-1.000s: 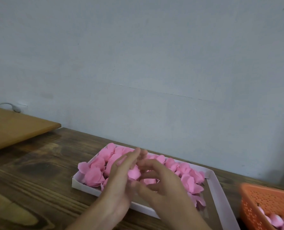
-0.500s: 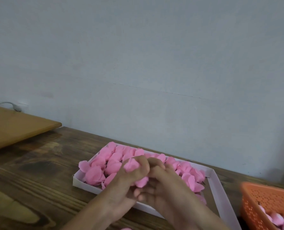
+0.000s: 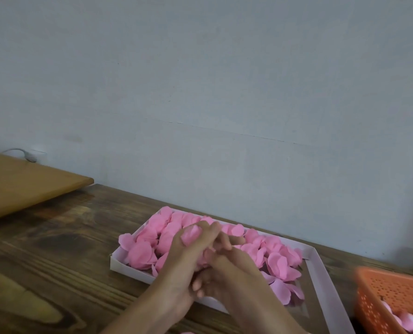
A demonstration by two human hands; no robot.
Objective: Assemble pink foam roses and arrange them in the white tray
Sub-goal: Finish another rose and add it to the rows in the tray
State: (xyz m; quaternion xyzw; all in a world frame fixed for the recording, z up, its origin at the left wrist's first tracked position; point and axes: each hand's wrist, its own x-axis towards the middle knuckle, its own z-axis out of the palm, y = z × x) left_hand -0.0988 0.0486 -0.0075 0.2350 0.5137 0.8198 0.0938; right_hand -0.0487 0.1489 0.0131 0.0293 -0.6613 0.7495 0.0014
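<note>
Rose (image 3: 191, 235) between left hand (image 3: 183, 263), right hand (image 3: 229, 268), past tray's (image 3: 128, 268) near rim.

The counter (image 3: 56, 273) under the left hand (image 3: 186, 259) and the right hand (image 3: 234, 271) is dark stained wood with plain grain and a faint sheen. Left of the hands, a lighter board (image 3: 27, 186) looks like smooth, matt wood. The tray (image 3: 130, 271) just beyond the hands looks like thin white card, matt. The petals (image 3: 140, 254) in it are pink foam, soft and matt, as is the foam piece (image 3: 191, 233) both hands grip. Right of the hands, the basket (image 3: 388, 292) is orange perforated plastic. The wall (image 3: 224, 92) behind is matt paint.
</note>
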